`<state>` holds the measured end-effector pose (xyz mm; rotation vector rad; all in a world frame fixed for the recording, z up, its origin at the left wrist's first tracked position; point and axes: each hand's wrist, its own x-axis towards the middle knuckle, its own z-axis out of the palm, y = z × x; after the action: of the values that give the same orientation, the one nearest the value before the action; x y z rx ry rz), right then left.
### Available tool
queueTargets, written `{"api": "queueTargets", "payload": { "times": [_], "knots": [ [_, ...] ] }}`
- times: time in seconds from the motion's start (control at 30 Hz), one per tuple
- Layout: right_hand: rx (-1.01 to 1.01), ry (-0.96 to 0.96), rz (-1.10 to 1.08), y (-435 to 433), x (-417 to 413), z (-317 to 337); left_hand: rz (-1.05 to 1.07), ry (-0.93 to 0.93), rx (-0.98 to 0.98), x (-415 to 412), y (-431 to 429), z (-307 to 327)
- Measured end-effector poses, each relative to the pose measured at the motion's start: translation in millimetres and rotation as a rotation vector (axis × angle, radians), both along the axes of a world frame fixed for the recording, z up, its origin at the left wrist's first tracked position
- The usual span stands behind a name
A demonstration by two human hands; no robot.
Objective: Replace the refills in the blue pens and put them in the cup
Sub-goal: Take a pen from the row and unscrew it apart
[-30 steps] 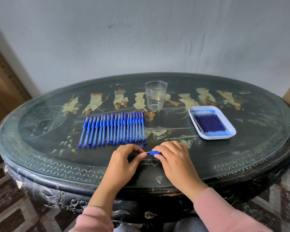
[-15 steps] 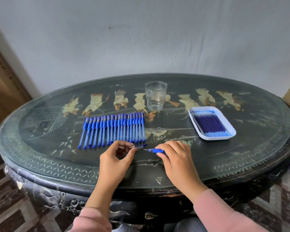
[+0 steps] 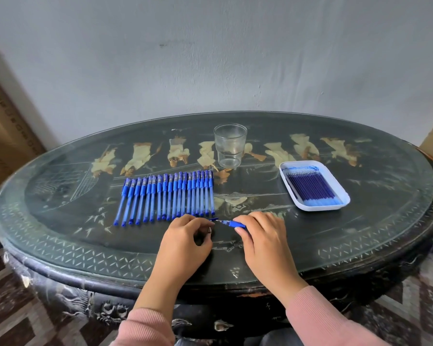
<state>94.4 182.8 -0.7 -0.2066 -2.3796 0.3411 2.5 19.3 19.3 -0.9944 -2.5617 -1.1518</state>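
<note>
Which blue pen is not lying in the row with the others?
The blue pen gripped in the right hand. It lies sideways, apart from the row of pens, while the left hand pinches a small part by its tip.

Light: soft, even daylight, moderately bright.
Shadows: faint, diffuse on the table (image 3: 360, 233).
Glare: pale sheen across its glass top.
Distortion: wide-angle bowing at edges.
Focus: sharp centre, softer corners.

The scene is viewed through one wide-angle camera worn on the head, placed at the near edge of the oval table (image 3: 60, 233) and pointed forward and down. The left hand (image 3: 183, 243) and right hand (image 3: 265, 242) are framed close, near centre; the wall (image 3: 210, 58) is taken in beyond the far rim.
</note>
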Motion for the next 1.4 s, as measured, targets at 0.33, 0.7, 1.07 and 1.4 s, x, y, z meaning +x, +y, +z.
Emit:
{"api": "queueTargets", "payload": {
  "times": [0.33,0.7,1.07,1.4],
  "knots": [
    [0.003,-0.008,0.008,-1,1,1,-0.003,-0.007,0.065,3,-1,-1],
    [-0.006,-0.016,-0.001,-1,1,4,0.008,-0.079,0.112,1,-4,-4],
    [-0.34,0.114,0.046,0,-6,38,-0.014,-0.209,0.28,8,-5,9],
    [-1.154,-0.106,0.203,-15,-9,67,-0.168,-0.682,0.471,9,-7,23]
  ]
}}
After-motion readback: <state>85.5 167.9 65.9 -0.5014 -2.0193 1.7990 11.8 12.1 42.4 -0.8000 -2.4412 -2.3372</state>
